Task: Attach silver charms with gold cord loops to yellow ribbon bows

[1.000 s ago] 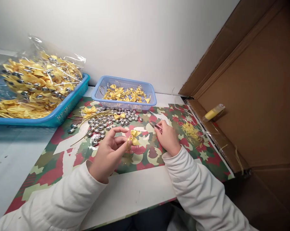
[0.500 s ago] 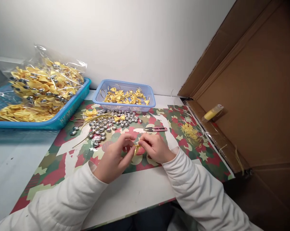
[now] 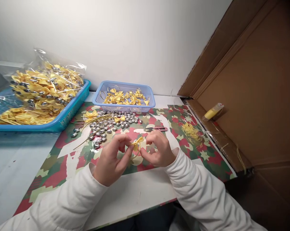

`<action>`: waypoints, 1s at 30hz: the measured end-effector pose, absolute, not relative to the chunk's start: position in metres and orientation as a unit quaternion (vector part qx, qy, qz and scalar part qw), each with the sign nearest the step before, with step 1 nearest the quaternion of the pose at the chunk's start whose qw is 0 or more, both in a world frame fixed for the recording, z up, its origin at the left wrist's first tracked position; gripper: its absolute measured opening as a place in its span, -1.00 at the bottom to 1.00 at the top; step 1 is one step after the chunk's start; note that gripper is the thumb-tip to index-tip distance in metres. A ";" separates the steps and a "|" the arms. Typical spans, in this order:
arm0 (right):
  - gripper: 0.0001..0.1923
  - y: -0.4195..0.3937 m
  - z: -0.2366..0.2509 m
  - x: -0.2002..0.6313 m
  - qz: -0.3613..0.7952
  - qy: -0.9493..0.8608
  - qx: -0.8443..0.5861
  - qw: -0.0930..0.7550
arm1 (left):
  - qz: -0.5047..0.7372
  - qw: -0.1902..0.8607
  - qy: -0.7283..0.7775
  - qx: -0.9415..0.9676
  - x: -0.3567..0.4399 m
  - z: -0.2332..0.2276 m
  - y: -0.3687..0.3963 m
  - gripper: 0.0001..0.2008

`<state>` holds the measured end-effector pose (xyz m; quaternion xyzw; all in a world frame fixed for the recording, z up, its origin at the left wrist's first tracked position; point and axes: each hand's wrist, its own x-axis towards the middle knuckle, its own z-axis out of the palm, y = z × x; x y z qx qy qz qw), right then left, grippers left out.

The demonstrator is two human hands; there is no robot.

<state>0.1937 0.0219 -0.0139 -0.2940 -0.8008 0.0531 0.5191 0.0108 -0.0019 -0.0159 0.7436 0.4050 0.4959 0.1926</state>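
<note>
At nine o'clock a blue tray [image 3: 70, 110] holds bagged bows. Mid-desk [image 3: 135, 192], the left hand [image 3: 112, 158] pinches a yellow bow [image 3: 136, 143] between thumb and fingers; the right hand [image 3: 159, 150] grips its other side, fingers curled. Snips [image 3: 156, 129] lie at twelve o'clock of the hands.

Satin-looking yellow ribbon bow [image 3: 136, 143] there, soft cloth with a faint sheen, a thin loop of glossy gold cord hanging off it. Under it, the mat [image 3: 70, 160] looks like smooth printed plastic or paper, catching glare. Shiny chrome-like beads [image 3: 106, 125], mirror bright, metal or metallised plastic, can't tell which. Small basket [image 3: 125, 107] is matt lilac plastic mesh; big tray [image 3: 63, 117] is glossy blue plastic. Crinkled clear plastic bag [image 3: 53, 69], very reflective. Snips [image 3: 156, 129]: red handle, dull metal blades. Cardboard box [image 3: 255, 106], brown, matt, rough. Sleeves [image 3: 195, 189] in plain white matt cloth.
</note>
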 end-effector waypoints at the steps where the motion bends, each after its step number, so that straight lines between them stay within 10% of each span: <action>1: -0.85 0.022 -0.014 0.194 0.039 -0.812 -0.291 0.505 | 0.493 0.178 0.402 0.751 0.011 -0.016 -0.002 -0.81; 14: -0.74 0.024 -0.018 0.197 0.159 -0.848 -0.359 0.356 | 0.404 0.126 0.357 0.833 0.011 -0.013 -0.001 -0.86; 30: -0.61 0.032 -0.017 0.192 0.671 -0.530 -0.301 0.423 | 0.465 0.514 0.436 0.573 0.013 -0.004 0.001 -0.79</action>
